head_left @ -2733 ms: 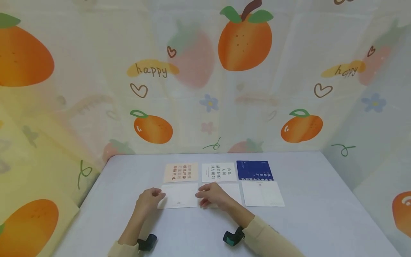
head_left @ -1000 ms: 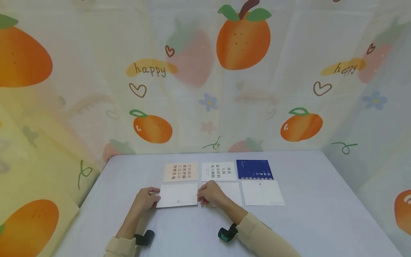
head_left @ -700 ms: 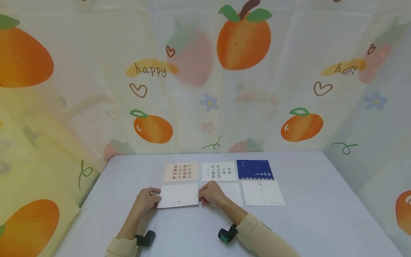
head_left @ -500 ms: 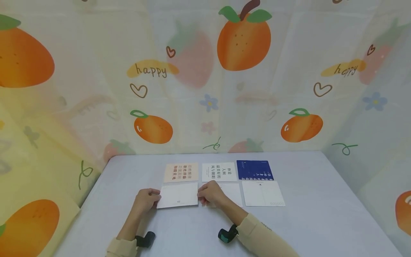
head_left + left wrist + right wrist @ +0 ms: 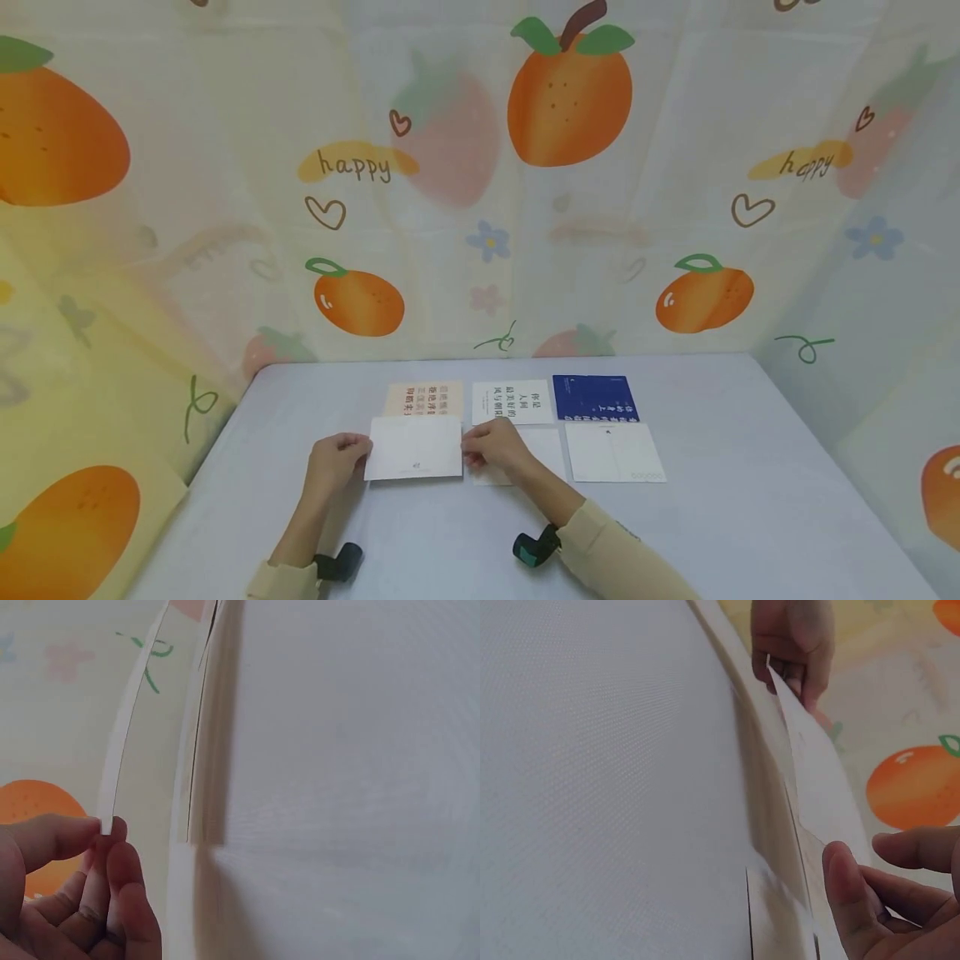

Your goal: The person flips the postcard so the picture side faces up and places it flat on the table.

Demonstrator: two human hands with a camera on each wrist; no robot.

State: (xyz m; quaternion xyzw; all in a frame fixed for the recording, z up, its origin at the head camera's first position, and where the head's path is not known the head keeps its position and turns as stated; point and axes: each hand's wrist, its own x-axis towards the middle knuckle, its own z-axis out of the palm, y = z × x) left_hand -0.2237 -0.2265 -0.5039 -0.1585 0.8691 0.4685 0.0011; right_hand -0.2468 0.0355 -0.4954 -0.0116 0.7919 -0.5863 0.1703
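Observation:
Both hands hold a white postcard (image 5: 415, 443) raised above the table, its blank side up with a small mark near the front edge. My left hand (image 5: 334, 463) pinches its left edge; in the left wrist view the thumb and fingers of the left hand (image 5: 82, 900) grip the postcard (image 5: 124, 739) seen edge-on. At the right edge, my right hand (image 5: 498, 445) has thumb and fingers on the card; the right wrist view shows the right hand (image 5: 896, 900) at the near end of the postcard (image 5: 821, 776). The raised card covers part of a peach postcard (image 5: 427, 398) behind it.
Behind lie a white postcard with dark characters (image 5: 512, 402) and a navy postcard (image 5: 596, 397). A blank white postcard (image 5: 540, 448) lies partly under the right forearm, another white postcard (image 5: 615, 452) right of it. A fruit-print curtain (image 5: 480, 192) surrounds the table (image 5: 735, 467).
Earlier the white postcard lay flat with the hands at its edges. It has since been gripped at both ends and lifted, now overlapping the peach postcard.

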